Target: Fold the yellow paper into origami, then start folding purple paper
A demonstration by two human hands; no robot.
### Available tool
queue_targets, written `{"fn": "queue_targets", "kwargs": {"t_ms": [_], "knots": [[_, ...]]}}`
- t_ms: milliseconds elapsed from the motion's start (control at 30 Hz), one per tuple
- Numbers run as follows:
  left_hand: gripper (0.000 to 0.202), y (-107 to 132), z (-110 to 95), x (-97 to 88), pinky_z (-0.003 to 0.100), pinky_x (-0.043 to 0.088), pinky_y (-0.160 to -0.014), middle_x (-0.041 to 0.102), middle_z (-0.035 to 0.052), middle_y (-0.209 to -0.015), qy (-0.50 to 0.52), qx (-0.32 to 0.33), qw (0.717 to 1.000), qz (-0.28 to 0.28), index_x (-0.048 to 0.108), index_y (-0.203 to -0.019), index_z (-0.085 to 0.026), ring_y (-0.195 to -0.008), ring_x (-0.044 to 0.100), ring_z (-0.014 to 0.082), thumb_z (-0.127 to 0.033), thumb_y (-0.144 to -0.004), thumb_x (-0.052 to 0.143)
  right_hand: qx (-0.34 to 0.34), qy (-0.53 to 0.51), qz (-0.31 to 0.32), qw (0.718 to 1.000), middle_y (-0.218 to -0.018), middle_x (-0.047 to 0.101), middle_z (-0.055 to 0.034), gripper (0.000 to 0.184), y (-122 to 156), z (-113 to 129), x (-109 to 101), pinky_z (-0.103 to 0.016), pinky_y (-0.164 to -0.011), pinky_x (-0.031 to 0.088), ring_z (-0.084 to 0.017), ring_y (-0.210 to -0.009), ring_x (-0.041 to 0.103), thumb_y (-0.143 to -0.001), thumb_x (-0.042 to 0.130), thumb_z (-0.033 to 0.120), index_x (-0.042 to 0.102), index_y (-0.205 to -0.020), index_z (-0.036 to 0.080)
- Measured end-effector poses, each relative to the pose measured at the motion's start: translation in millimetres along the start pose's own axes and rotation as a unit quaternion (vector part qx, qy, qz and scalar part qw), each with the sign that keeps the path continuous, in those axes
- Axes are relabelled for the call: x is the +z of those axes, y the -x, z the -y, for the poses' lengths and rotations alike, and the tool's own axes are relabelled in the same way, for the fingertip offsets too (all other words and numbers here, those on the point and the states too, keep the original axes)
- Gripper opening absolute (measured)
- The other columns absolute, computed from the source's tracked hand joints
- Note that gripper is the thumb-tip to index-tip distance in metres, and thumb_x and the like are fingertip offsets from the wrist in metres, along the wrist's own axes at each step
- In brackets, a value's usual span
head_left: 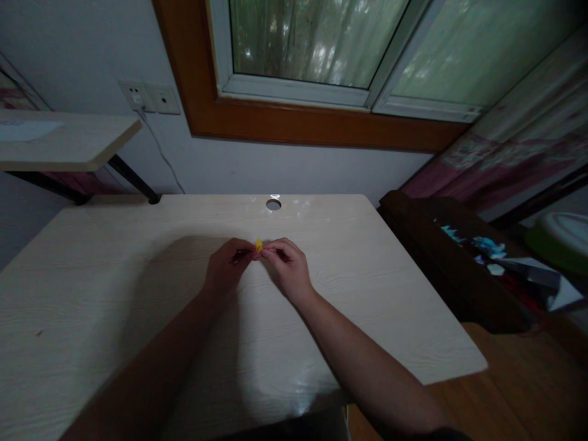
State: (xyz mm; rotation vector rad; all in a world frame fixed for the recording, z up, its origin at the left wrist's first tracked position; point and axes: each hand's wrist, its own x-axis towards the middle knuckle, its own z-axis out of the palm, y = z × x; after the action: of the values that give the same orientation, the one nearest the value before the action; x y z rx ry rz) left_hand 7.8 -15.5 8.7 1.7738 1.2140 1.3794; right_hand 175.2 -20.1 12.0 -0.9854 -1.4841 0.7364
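A small bright yellow piece (259,245) shows between my two hands, over the middle of the pale wooden desk (390,288). It is too small for me to tell its kind. My left hand (231,260) pinches it from the left, thumb and fingers pressed together. From the right, my right hand (287,263) pinches at it the same way, with the fingertips of both hands nearly meeting. The fingers hide much of the piece.
A round cable hole (274,204) lies near the desk's back edge. A raised shelf (68,144) on black legs stands at the left. Beyond the right edge, a dark brown cabinet (441,269) bears papers and blue scraps. A window (312,43) is behind.
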Motion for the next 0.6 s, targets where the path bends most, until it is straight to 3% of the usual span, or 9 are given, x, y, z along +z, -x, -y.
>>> {"fn": "queue_targets", "kwargs": {"t_ms": [600], "knots": [[0.01,-0.9,-3.5,-0.5,0.022,0.054,-0.07,0.069,0.0005,-0.082,-0.016,0.005,1.0,-0.003,0.066,-0.086,-0.02,-0.074,0.067,0.0128,-0.028,-0.082,0.07,-0.01,-0.01,-0.004,1.0,-0.085,0.069,-0.002,0.004,-0.2,-1.0,-0.1,-0.029,-0.073,0.05,-0.016,-0.08,0.064,-0.085,0.069,0.024,0.073,-0.087,0.025]]}}
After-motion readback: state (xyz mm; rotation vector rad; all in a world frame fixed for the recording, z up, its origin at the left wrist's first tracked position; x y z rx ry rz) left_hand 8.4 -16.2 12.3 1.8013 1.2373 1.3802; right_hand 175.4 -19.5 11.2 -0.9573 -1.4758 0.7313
